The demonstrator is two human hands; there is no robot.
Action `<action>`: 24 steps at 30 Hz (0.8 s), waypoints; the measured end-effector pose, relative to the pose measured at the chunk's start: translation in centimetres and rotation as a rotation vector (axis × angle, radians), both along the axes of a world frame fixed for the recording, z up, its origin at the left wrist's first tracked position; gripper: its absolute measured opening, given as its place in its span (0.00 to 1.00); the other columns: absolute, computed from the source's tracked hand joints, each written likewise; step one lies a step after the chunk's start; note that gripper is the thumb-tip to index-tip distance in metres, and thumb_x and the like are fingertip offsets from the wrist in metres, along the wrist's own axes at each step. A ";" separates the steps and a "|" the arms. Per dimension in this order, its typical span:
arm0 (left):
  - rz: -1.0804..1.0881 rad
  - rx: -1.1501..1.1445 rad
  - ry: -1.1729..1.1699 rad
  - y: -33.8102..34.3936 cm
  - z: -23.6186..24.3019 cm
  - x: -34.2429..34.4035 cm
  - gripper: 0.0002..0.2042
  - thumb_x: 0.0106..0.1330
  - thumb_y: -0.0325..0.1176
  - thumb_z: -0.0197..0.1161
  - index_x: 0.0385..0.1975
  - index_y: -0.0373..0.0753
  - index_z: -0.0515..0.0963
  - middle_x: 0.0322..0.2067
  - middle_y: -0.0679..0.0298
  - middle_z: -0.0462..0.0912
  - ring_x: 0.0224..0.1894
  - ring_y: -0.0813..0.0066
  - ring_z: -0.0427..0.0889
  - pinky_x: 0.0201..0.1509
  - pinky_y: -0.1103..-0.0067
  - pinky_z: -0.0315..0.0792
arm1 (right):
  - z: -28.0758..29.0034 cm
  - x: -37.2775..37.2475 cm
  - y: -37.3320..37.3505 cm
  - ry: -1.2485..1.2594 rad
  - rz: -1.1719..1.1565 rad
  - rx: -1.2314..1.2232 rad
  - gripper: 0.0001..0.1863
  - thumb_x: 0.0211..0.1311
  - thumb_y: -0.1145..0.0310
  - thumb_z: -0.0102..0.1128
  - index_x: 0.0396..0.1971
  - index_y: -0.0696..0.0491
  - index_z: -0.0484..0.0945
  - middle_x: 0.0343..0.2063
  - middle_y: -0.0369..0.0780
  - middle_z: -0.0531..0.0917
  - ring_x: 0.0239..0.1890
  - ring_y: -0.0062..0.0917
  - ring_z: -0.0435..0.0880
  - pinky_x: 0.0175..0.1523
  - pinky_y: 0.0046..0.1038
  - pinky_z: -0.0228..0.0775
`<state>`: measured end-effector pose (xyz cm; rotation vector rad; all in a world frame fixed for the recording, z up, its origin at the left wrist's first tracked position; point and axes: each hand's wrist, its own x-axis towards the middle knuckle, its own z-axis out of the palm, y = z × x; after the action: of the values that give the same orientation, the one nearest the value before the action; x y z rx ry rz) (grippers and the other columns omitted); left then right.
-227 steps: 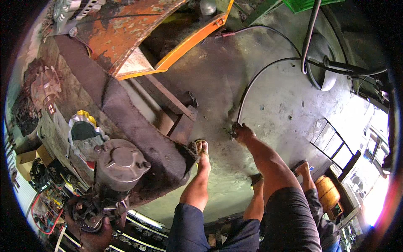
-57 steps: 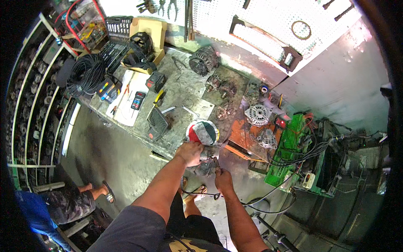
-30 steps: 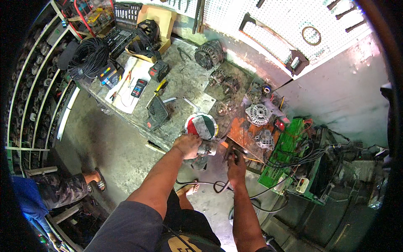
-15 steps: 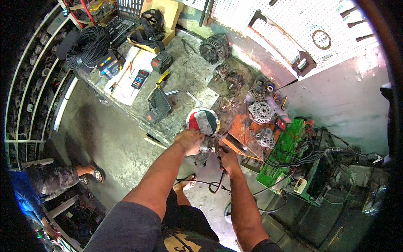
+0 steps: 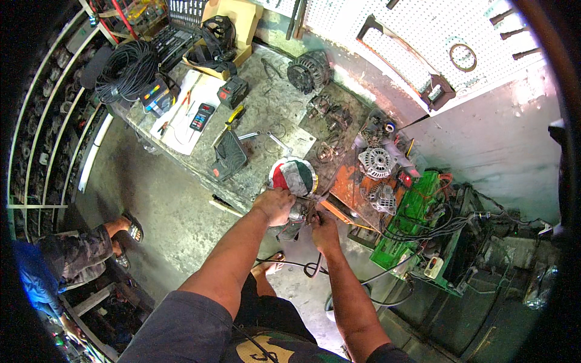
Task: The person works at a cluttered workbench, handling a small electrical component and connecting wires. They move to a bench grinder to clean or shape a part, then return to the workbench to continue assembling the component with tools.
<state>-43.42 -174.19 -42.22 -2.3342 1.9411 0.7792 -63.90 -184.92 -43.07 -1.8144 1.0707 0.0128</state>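
Observation:
At the near edge of the workbench (image 5: 177, 155), my left hand (image 5: 275, 206) is closed over the top of a greyish metal part (image 5: 297, 212), whose kind I cannot make out. My right hand (image 5: 325, 232) is beside the same part, its fingers closed around the end of a thick dark cable (image 5: 314, 267). That cable hangs below the hand in a loop. Just beyond my left hand lies a round disc (image 5: 307, 176) in red, grey and green. The spot between my hands is partly hidden by my fingers.
Alternators (image 5: 375, 163) stand on an orange surface at the right, near a green metal frame (image 5: 407, 218) with wires. Wrenches (image 5: 279, 143), a battery tester (image 5: 202, 117) and a tool battery (image 5: 233, 91) lie on the bench. At the left, a person's legs (image 5: 91, 251) show.
My right hand has moved slightly up and closer to the metal part, with the cable. My left hand has hardly moved. The other person's feet at the left have shifted.

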 end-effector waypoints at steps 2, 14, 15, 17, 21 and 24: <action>0.003 0.012 0.011 0.0 0.0 0.0 0.28 0.55 0.46 0.73 0.53 0.36 0.82 0.54 0.55 0.86 0.59 0.56 0.84 0.62 0.63 0.81 | 0.1 0.1 -0.4 0.041 0.005 0.032 0.15 0.76 0.67 0.56 0.54 0.59 0.84 0.47 0.57 0.88 0.52 0.53 0.87 0.57 0.45 0.76; -0.020 0.027 0.000 0.2 -0.1 -0.1 0.31 0.56 0.48 0.74 0.57 0.37 0.80 0.56 0.55 0.85 0.61 0.55 0.83 0.64 0.64 0.80 | 1.2 0.3 -1.0 0.079 0.112 -0.021 0.15 0.78 0.71 0.54 0.56 0.61 0.83 0.46 0.50 0.90 0.49 0.34 0.89 0.59 0.34 0.75; -0.014 0.038 0.003 0.1 0.0 -0.2 0.30 0.56 0.48 0.74 0.57 0.37 0.81 0.56 0.55 0.85 0.61 0.55 0.83 0.64 0.63 0.80 | 1.2 0.3 -1.1 0.059 0.104 0.005 0.15 0.78 0.72 0.54 0.56 0.61 0.83 0.46 0.50 0.90 0.50 0.36 0.89 0.59 0.34 0.75; 0.015 0.054 0.016 0.1 0.0 -0.2 0.30 0.55 0.48 0.74 0.56 0.37 0.81 0.55 0.55 0.86 0.60 0.55 0.83 0.63 0.63 0.80 | 1.3 0.3 -1.1 0.037 0.092 0.020 0.16 0.78 0.70 0.53 0.56 0.60 0.83 0.48 0.53 0.89 0.52 0.42 0.88 0.60 0.38 0.75; -0.005 -0.007 0.023 0.2 -0.6 0.0 0.28 0.54 0.47 0.73 0.53 0.37 0.82 0.54 0.55 0.86 0.59 0.55 0.84 0.62 0.62 0.81 | 1.9 0.5 -0.2 0.067 0.083 -0.051 0.16 0.78 0.69 0.53 0.57 0.60 0.83 0.48 0.53 0.89 0.52 0.40 0.88 0.60 0.38 0.75; -0.016 -0.047 0.017 0.3 -1.1 0.1 0.27 0.53 0.46 0.73 0.51 0.37 0.83 0.53 0.55 0.86 0.58 0.55 0.84 0.61 0.62 0.81 | 2.6 0.7 -0.2 0.127 0.138 -0.124 0.16 0.79 0.70 0.54 0.57 0.60 0.83 0.47 0.51 0.90 0.51 0.33 0.88 0.60 0.34 0.75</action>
<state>-43.29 -173.89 -43.35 -2.3427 2.0045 0.7631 -63.17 -185.13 -40.43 -2.0187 1.0518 0.1487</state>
